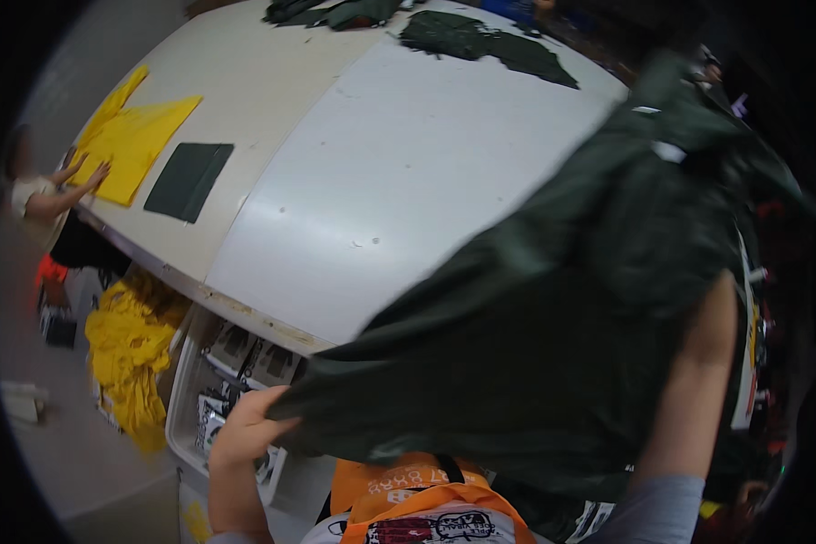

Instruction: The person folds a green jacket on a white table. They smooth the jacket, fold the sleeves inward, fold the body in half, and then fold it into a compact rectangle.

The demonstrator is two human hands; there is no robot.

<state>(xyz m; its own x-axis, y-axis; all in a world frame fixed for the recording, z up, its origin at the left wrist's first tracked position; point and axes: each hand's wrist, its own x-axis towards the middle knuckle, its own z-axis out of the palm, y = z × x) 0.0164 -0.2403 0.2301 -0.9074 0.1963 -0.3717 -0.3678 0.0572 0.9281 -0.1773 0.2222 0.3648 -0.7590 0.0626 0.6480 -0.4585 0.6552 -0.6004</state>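
over the white table [408, 181], left hand [249, 426] gripping dark green garment [553, 344], right hand hidden behind it

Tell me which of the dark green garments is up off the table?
The big dark green garment held by the left hand; the other green pieces lie flat at the table's far end.
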